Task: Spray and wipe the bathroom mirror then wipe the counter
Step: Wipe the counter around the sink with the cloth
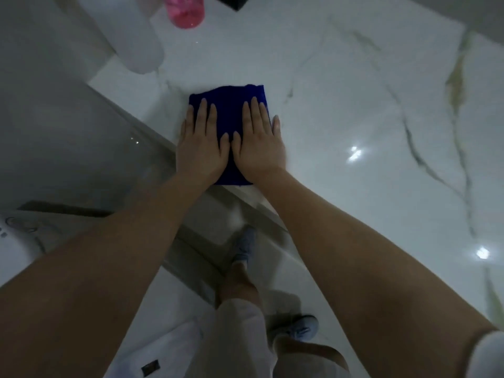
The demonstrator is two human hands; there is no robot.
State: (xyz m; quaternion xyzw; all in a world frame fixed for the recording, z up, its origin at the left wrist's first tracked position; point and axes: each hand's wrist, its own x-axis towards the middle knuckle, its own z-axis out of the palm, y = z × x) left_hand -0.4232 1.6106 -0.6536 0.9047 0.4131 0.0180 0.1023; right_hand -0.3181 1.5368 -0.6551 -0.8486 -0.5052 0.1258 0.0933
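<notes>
Two flat hands, left hand (203, 147) and right hand (259, 148), press the folded blue cloth (229, 105) on the marble counter (354, 105), near its left edge. A far push could knock over the pink bottle (185, 12).

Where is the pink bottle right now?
In the head view, the pink bottle stands at the top edge, left of centre, on the marble counter, beyond the blue cloth.

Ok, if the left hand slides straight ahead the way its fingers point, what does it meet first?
Beyond the blue cloth under the left hand, bare counter, then probably the pink bottle; it might pass just right of it.
</notes>
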